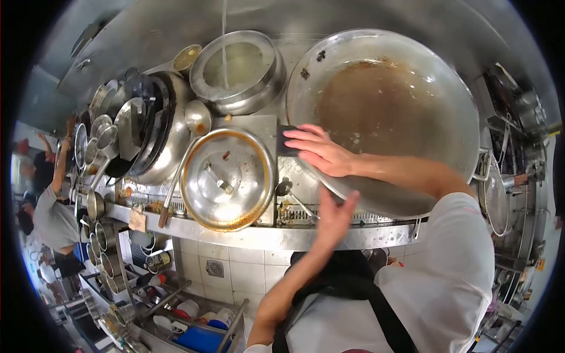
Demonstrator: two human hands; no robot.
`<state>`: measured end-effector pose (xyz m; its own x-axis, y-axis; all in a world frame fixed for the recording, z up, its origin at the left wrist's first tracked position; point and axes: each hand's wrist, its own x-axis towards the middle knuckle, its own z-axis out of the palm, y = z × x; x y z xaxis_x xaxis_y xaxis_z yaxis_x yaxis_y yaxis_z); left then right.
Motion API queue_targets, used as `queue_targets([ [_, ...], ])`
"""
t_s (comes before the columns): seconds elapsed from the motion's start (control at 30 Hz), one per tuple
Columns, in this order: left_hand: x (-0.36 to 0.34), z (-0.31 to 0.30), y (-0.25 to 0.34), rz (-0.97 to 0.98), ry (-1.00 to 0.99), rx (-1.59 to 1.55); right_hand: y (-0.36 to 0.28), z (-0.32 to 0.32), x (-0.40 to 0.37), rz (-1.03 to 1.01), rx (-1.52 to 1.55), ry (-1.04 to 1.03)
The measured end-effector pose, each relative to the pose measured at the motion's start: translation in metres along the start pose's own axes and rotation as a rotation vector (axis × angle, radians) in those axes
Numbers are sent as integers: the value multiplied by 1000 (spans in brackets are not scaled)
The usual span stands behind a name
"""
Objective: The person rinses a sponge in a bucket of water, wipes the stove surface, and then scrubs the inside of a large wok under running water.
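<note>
A very large round metal pan [306,100] with murky brown water in it fills the back right. Its near side shows a pale outer wall below the rim. My right hand [323,150] presses a dark scouring pad [286,141] against the pan's left rim, fingers stretched over it. Below, my left hand [335,217] grips the near edge of the pan, with part of its fingers hidden. Left of my hands lies a round metal lid [206,165] with a handle and brown residue around its rim. A small ladle [284,188] rests near my left hand.
Water runs into a metal pot [203,94] at the back. A long-handled ladle [197,117], a small bowl [186,57] and stacked woks [170,135] stand left. A metal counter edge [253,237] runs along the front. Another person [56,217] works at far left.
</note>
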<state>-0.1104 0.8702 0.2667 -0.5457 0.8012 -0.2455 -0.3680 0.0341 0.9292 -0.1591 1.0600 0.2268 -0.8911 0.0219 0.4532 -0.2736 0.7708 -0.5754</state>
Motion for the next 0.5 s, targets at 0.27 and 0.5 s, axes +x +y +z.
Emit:
queue_targets([
  [0.27, 7, 17, -5, 102, 175, 118, 55, 9, 47, 96, -61, 251],
  [0.5, 20, 18, -15, 218, 264, 146, 74, 2, 62, 49, -124, 232],
])
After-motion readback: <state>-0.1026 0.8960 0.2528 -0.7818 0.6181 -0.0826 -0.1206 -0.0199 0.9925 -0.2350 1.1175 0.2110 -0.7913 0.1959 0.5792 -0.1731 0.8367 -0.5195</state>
